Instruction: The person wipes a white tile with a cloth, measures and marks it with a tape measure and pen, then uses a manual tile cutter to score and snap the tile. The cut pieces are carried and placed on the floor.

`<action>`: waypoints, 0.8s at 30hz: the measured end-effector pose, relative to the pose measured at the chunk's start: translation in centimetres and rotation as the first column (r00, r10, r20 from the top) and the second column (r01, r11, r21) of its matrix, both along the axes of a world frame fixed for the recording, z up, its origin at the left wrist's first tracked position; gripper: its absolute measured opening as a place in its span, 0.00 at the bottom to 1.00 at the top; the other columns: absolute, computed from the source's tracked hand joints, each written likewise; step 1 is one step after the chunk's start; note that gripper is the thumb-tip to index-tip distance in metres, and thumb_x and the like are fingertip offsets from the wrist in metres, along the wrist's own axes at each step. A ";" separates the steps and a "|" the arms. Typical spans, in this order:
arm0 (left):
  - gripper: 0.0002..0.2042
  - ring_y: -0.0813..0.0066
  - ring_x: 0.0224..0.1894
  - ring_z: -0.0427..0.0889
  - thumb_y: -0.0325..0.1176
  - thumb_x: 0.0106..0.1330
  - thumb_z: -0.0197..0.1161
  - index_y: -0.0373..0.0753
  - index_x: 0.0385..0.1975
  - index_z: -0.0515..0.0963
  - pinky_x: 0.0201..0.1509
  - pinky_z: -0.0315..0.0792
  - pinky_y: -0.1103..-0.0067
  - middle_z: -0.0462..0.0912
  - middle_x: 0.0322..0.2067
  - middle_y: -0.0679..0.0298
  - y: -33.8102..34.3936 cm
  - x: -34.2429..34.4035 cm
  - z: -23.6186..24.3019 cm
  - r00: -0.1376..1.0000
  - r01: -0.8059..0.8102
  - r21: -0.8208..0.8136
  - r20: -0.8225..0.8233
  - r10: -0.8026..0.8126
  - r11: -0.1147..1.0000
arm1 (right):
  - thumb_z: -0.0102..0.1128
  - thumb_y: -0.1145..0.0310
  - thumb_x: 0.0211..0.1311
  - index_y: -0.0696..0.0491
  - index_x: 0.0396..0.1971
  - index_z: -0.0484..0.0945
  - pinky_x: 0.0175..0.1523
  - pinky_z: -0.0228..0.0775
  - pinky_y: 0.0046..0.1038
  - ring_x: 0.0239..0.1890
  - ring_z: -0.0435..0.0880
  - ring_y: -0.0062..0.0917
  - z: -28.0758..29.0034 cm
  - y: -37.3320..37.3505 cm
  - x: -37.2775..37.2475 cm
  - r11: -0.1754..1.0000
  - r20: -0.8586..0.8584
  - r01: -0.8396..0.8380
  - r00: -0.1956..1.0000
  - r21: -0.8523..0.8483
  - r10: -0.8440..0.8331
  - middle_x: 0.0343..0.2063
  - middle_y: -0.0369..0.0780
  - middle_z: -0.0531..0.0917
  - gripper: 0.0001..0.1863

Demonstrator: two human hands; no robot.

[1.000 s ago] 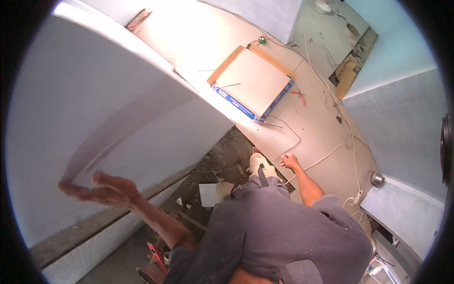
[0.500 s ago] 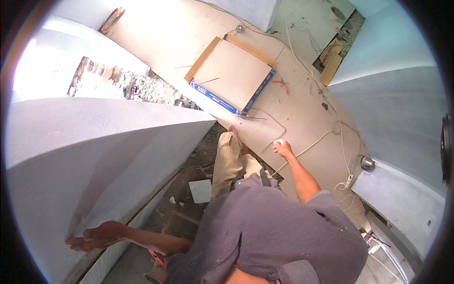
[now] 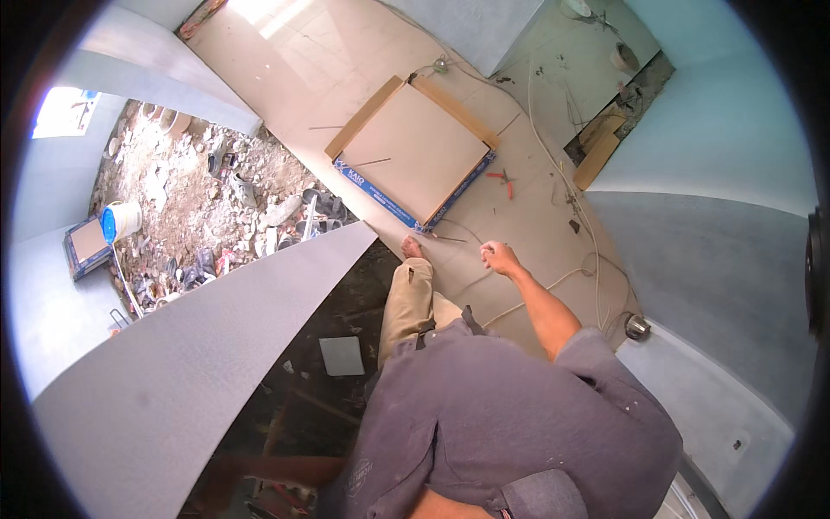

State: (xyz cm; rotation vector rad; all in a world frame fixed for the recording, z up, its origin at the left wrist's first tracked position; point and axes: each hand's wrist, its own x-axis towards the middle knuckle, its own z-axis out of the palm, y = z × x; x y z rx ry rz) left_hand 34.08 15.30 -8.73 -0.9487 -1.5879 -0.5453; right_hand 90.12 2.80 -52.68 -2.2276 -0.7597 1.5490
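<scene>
My right hand [image 3: 500, 258] hangs over the tiled floor, its fingers curled in. A pale spot shows at its fingertips, but I cannot make out what they hold, if anything. Low at the left, my left hand [image 3: 212, 486] is in deep shadow beside the wall, and its fingers do not show clearly. An open cardboard box [image 3: 380, 201] with blue sides lies ahead of my bare foot [image 3: 412, 248], with a large beige tile [image 3: 424, 151] in it. Red-handled pliers [image 3: 504, 182] lie on the floor to the right of the box.
A low grey wall [image 3: 216, 346] runs along my left, with rubble [image 3: 251, 195] and a white-blue bucket [image 3: 122, 221] beyond it. A square tile piece [image 3: 341, 355] lies on the dark ground by my leg. Cables [image 3: 596, 259] trail across the floor at right, near a metal lamp-like object [image 3: 637, 327].
My left hand has gone from the lit wall face down into shadow. My right hand has shifted slightly left. The view has turned, showing more rubble and the bucket.
</scene>
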 end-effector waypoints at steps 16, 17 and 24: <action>0.21 0.55 0.62 0.73 0.44 0.77 0.43 0.31 0.56 0.66 0.60 0.74 0.61 0.74 0.57 0.46 1.7 12.3 3.3 0.995 0.055 0.370 0.057 -0.082 0.927 | 0.54 0.64 0.71 0.58 0.49 0.80 0.35 0.78 0.26 0.27 0.86 0.22 3.9 2.4 13.0 0.991 0.003 0.059 0.998 -0.117 -0.059 0.33 0.40 0.86 0.15; 0.21 0.56 0.62 0.73 0.44 0.77 0.44 0.31 0.56 0.66 0.60 0.74 0.61 0.74 0.56 0.46 1.7 13.5 3.6 0.994 0.065 0.401 0.050 -0.092 0.914 | 0.54 0.64 0.71 0.58 0.49 0.80 0.35 0.78 0.26 0.27 0.86 0.22 4.0 2.6 14.0 0.990 -0.013 0.055 0.998 -0.127 -0.057 0.33 0.40 0.86 0.15; 0.19 0.58 0.60 0.76 0.43 0.77 0.45 0.31 0.53 0.67 0.58 0.75 0.61 0.78 0.53 0.48 4.4 23.9 6.5 0.981 0.182 0.637 -0.068 -0.180 0.749 | 0.53 0.63 0.73 0.55 0.50 0.80 0.32 0.75 0.25 0.28 0.85 0.22 0.0 7.2 27.3 0.997 -0.049 0.041 0.998 -0.065 -0.045 0.34 0.38 0.86 0.14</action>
